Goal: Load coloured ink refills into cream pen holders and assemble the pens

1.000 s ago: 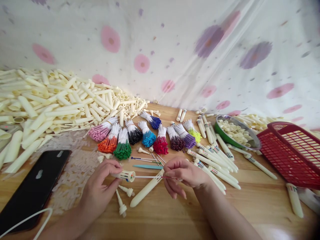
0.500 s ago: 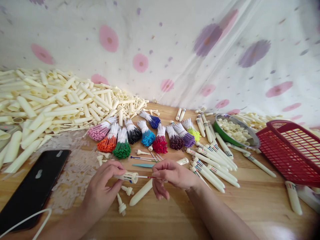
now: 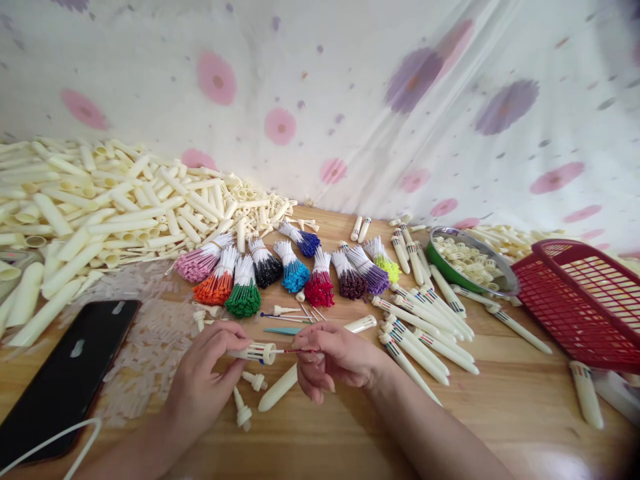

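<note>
Left hand (image 3: 203, 377) fingers grip the pen core (image 3: 257, 351). Right hand (image 3: 343, 357) fingers pinch a red refill (image 3: 293, 351), seemingly partway in. The barrel (image 3: 277, 390) below is not yet fitted, and finished pens (image 3: 425, 333) lie centre right.

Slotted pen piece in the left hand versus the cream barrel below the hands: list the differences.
The slotted pen piece is held in the left hand; the cream barrel lies on the table. The slotted pen piece is short with coloured marks; the cream barrel is longer and plain. A red refill, pinched by the right hand, enters the slotted pen piece; the cream barrel shows none. Both are cream plastic.
</note>
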`<state>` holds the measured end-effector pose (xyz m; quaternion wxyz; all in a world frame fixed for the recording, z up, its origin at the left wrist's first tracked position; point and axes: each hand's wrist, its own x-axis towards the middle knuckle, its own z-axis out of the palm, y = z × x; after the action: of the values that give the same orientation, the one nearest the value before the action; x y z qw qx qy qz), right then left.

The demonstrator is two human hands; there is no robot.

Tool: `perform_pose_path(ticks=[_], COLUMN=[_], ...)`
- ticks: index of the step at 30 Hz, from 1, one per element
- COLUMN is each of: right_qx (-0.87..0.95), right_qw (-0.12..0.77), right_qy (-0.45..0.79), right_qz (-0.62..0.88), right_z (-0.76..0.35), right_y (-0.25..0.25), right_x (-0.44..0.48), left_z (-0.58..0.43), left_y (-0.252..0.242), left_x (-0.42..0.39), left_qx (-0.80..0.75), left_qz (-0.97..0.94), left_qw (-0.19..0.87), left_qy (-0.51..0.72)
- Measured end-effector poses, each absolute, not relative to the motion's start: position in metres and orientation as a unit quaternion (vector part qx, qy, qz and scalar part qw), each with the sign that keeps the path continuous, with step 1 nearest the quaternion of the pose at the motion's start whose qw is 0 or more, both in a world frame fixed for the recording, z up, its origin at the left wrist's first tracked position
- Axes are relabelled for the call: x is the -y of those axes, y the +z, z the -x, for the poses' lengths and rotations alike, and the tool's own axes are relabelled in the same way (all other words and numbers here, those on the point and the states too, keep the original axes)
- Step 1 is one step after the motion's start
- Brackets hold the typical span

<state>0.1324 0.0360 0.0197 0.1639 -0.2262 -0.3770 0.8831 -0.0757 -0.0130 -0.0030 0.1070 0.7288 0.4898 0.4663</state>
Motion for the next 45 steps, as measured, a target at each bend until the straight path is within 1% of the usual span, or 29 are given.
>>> perform_pose_path(ticks=[3,5,11,13,15,17,19,22,25,28,30,32,34,36,37,41,45], right_qx=[0.382,0.411,0.553,0.617,0.704,0.786,0.838,0.879,0.897,0.904,0.896,0.870,0.840,0.826,0.830,0.858,0.852], right_qw=[0.148,0.152,0.228,0.240,0.230,0.192,0.148,0.110,0.074,0.059,0.081,0.126,0.193,0.255,0.271,0.291,0.318], right_qy=[0.881,0.860,0.715,0.638,0.516,0.368,0.244,0.145,0.091,0.064,0.077,0.122,0.188,0.244,0.259,0.244,0.222], right_qz=[0.236,0.261,0.362,0.394,0.430,0.459,0.465,0.440,0.426,0.419,0.431,0.460,0.471,0.439,0.414,0.346,0.352], right_z=[-0.127,-0.122,-0.113,-0.116,-0.122,-0.127,-0.130,-0.130,-0.124,-0.120,-0.122,-0.127,-0.135,-0.142,-0.144,-0.144,-0.136], right_y=[0.019,0.020,0.020,0.021,0.022,0.024,0.025,0.019,0.006,-0.004,-0.004,0.002,0.013,0.025,0.031,0.045,0.045], right_x=[-0.033,-0.029,-0.019,-0.020,-0.023,-0.027,-0.031,-0.035,-0.039,-0.042,-0.042,-0.040,-0.038,-0.036,-0.035,-0.028,-0.021], left_z=[0.074,0.074,0.076,0.077,0.079,0.082,0.084,0.087,0.087,0.086,0.085,0.085,0.084,0.084,0.084,0.083,0.082], left_y=[-0.002,-0.002,-0.007,-0.010,-0.012,-0.014,-0.015,-0.017,-0.019,-0.019,-0.019,-0.019,-0.018,-0.018,-0.018,-0.018,-0.018], left_x=[0.013,0.013,0.014,0.014,0.013,0.013,0.012,0.011,0.010,0.010,0.010,0.010,0.010,0.010,0.010,0.009,0.010], left_qx=[-0.483,-0.478,-0.496,-0.506,-0.520,-0.533,-0.541,-0.546,-0.546,-0.547,-0.550,-0.551,-0.549,-0.549,-0.550,-0.549,-0.543], left_qz=[-0.741,-0.746,-0.738,-0.726,-0.709,-0.695,-0.685,-0.672,-0.666,-0.656,-0.650,-0.646,-0.645,-0.644,-0.643,-0.645,-0.648], left_qw=[0.101,0.100,0.121,0.133,0.148,0.159,0.170,0.182,0.193,0.205,0.214,0.223,0.232,0.235,0.236,0.237,0.237], left_qy=[0.456,0.454,0.440,0.447,0.453,0.455,0.458,0.465,0.470,0.477,0.479,0.479,0.478,0.478,0.478,0.476,0.479])
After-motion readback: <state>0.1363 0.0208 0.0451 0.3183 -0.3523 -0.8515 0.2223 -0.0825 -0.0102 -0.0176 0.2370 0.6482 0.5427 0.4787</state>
